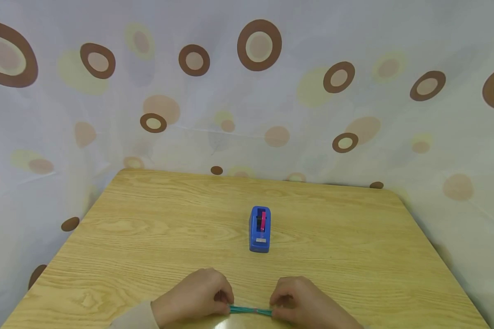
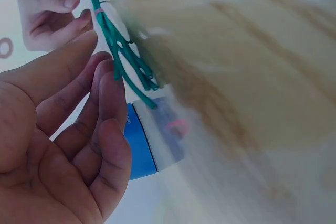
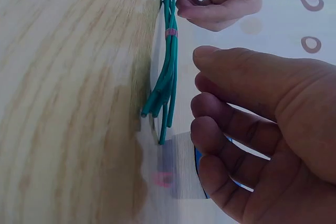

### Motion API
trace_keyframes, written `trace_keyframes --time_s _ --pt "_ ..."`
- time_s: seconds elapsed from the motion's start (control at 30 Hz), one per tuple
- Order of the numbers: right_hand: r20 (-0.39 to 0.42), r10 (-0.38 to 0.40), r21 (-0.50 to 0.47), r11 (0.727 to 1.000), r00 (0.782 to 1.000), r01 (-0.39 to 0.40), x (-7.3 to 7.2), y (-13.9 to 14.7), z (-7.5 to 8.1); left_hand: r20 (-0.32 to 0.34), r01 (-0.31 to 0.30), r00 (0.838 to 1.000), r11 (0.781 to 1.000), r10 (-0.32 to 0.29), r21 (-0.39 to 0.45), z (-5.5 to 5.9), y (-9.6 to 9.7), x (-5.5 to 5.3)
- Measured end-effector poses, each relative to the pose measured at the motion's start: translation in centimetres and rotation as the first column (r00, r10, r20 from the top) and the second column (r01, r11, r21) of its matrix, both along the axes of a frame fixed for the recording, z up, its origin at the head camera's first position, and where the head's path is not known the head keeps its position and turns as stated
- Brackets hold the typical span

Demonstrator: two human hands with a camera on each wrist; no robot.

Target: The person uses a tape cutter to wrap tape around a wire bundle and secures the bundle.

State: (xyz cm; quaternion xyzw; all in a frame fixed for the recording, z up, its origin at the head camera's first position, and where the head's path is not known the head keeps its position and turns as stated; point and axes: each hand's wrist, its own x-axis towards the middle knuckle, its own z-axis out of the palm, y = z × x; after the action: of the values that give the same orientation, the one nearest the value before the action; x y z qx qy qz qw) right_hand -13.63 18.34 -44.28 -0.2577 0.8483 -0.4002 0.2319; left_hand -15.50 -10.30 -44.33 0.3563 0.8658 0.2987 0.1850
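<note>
A bundle of thin green wires [image 1: 247,310] lies on the table in front of me, its ends fanning apart. A narrow pink band [image 3: 171,32] of tape wraps its middle. My left hand [image 1: 201,294] is at the left end, fingertips right beside the wires, fingers loosely bent. At the other end is my right hand [image 1: 306,299]; the right wrist view shows its thumb and fingers [image 3: 207,129] relaxed, with a small gap to the bundle. Beyond the hands stands a blue tape dispenser [image 1: 260,246] with a pink tape roll [image 1: 263,221] in it.
The wood-grain table [image 1: 169,219] is glossy and reflects light near the hands. A pale curtain [image 1: 230,91] with brown and beige circles hangs along its back and sides. The table's back edge meets this curtain.
</note>
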Motion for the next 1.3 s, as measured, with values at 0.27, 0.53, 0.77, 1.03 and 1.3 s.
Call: trace_keyframes --time_s 0.27,0.53,0.77,1.03,1.3 --pt "-0.023 0.033 -0.066 0.997 0.999 -0.034 0.1 0.1 0.2 0.054 -0.01 0.999 0.998 0.007 0.062 0.7 0.0 0.0" --pt "-0.081 0.058 -0.135 0.989 0.995 -0.068 0.2 0.2 0.6 0.071 0.002 0.997 0.989 -0.012 0.145 1.5 0.0 0.0" --pt "-0.072 0.089 -0.219 0.97 0.993 -0.103 0.0 0.3 1.4 0.051 0.035 0.998 0.977 -0.047 0.21 2.3 -0.2 -0.3" --pt "-0.138 0.112 -0.387 0.909 0.984 -0.158 -0.3 0.5 2.2 -0.024 0.075 0.997 0.95 -0.071 0.303 3.3 -0.4 -0.8" --pt "-0.218 0.091 -0.419 0.89 0.972 -0.177 -1.1 0.2 3.6 -0.051 0.052 0.998 0.915 -0.034 0.4 5.2 -0.7 -1.4"
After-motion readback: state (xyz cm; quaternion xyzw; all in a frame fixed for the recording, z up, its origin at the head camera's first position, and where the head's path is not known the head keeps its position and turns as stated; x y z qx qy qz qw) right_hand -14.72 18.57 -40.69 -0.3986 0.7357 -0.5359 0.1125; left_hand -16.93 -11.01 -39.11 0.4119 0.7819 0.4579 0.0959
